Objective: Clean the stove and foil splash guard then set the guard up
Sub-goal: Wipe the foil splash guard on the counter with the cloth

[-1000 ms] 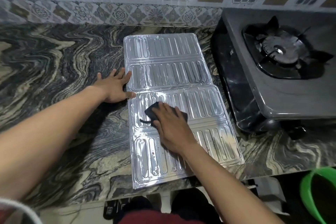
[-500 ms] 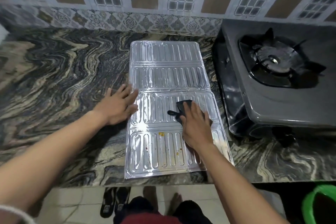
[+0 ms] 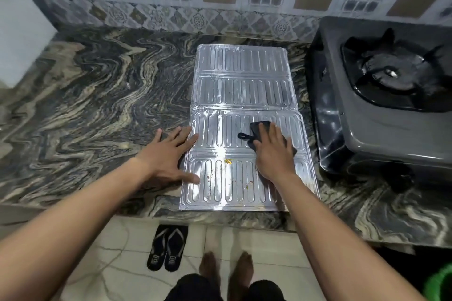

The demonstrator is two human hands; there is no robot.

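1. The foil splash guard (image 3: 244,95) lay flat, and its near edge, under both wrists, reached the lip of the tabletop (image 3: 97,105). A hard stroke could have slid it off.
2. Some food spots (image 3: 228,161) between the hands might have been missed.
3. The left hand (image 3: 168,154), spread flat, pinned one edge only. The right hand (image 3: 274,151) pressed a dark cloth (image 3: 256,129) with flat fingers, risking creased foil.
4. The stove (image 3: 381,129) stood right of the right hand.

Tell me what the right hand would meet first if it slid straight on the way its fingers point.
The right hand, pressing the cloth flat, points away from the person. First comes the fold seam of the foil guard, then its far panels; nothing seems to stand before the tiled wall.
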